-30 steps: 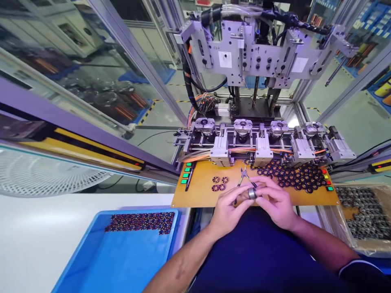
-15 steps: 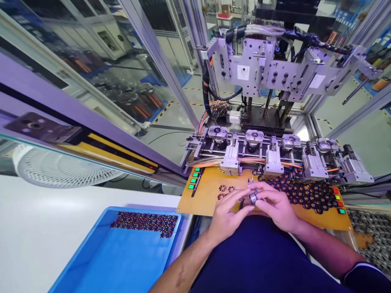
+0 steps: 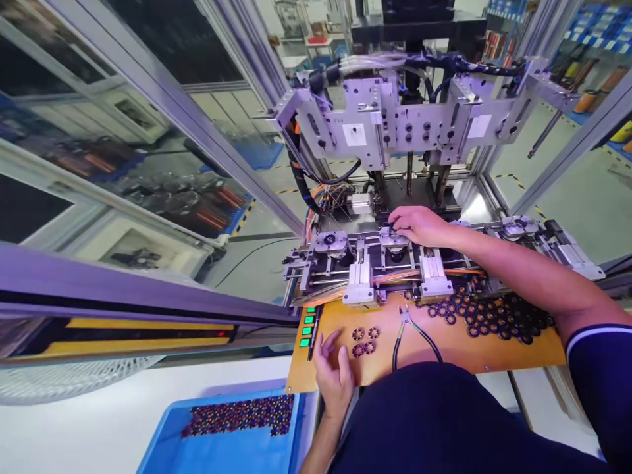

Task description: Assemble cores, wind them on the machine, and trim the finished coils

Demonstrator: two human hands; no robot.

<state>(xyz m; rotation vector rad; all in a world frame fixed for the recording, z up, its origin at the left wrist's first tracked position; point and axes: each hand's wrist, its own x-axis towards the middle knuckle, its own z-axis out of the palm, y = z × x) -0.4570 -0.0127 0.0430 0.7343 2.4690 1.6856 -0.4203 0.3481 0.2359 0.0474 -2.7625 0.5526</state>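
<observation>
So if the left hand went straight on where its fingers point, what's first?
Probably the pen, just ahead of the left hand. Its height is unclear from this view, so it might pass over.

Right hand (image 3: 417, 226) reaches far forward; left hand (image 3: 336, 380) (loosely cupped) is nearer.

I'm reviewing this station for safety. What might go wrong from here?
The right hand is at a fixture, lower than the overhead metal plate; any machine movement might pinch it.

The pliers lie open, handles toward the torso, which might snag them.

The left hand is near four loose rings and could knock them.
</observation>
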